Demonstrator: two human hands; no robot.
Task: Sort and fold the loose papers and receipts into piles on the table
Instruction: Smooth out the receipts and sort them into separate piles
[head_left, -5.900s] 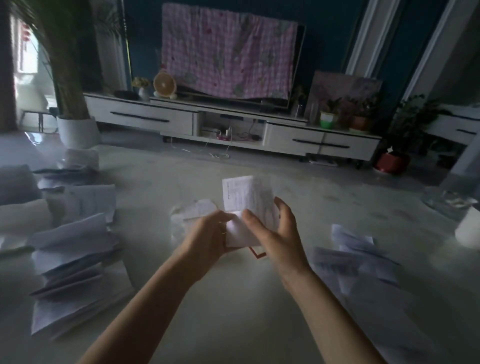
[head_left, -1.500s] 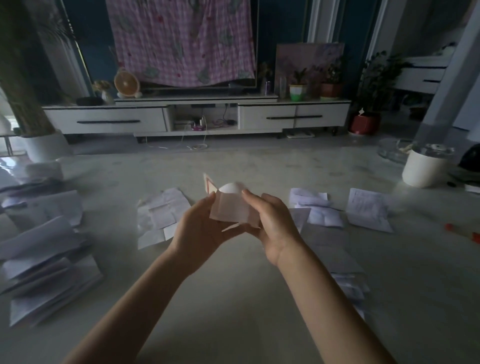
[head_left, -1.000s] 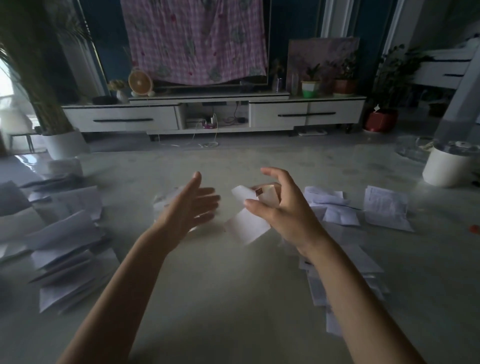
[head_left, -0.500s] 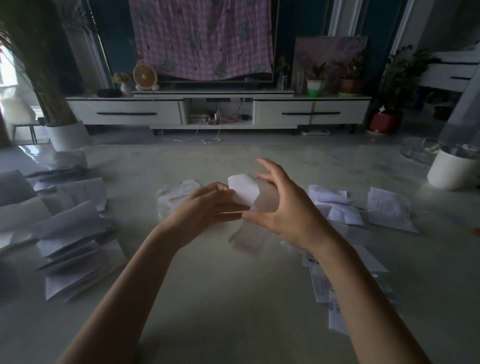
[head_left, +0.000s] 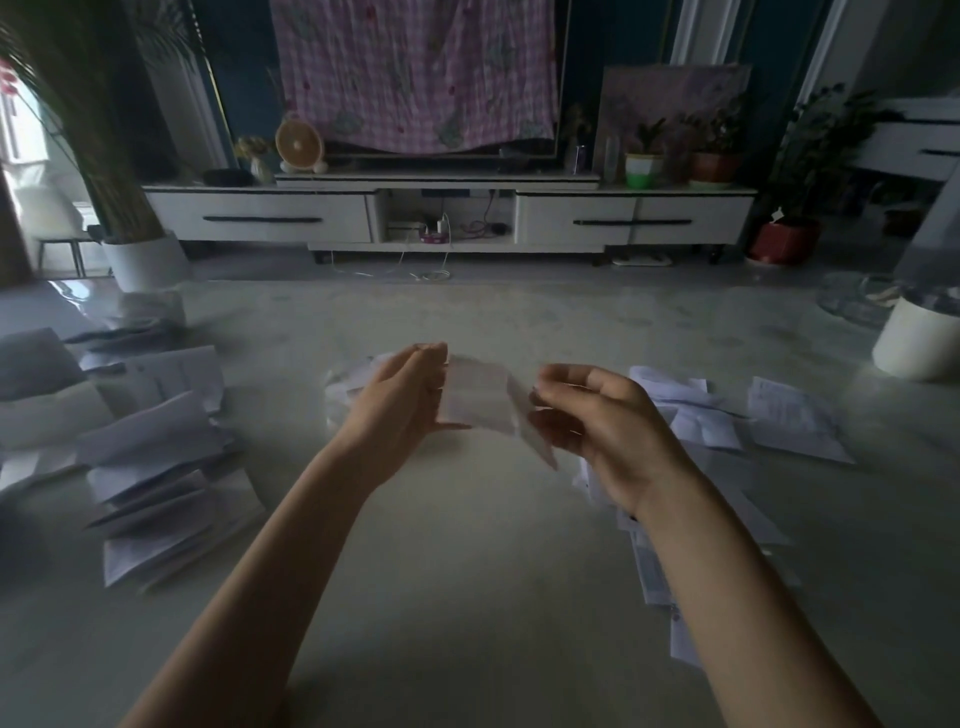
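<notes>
Bottom of frame: two bare forearms reach up over pale table (head_left: 467, 597).
Centre: left hand (head_left: 400, 405) pinches left edge of small receipt (head_left: 478, 400), thumb below, fingers on top. Right hand (head_left: 597, 426), fingers curled, pinches its right edge. Receipt held above table, lower right corner drooping.
Left of frame: stack of folded sheets (head_left: 166, 483) on table.
Right, under right forearm: loose papers (head_left: 654, 566).
Just behind left hand: small paper pile (head_left: 345, 379).
Right of centre: more receipts (head_left: 696, 410).
Right edge: white pot (head_left: 917, 338).
Top: TV stand (head_left: 441, 213), pink checked cloth (head_left: 415, 73).

Thin matt paper receipt (head_left: 480, 397); glossy, smooth stone-look table (head_left: 467, 545); checked cloth (head_left: 415, 73).
</notes>
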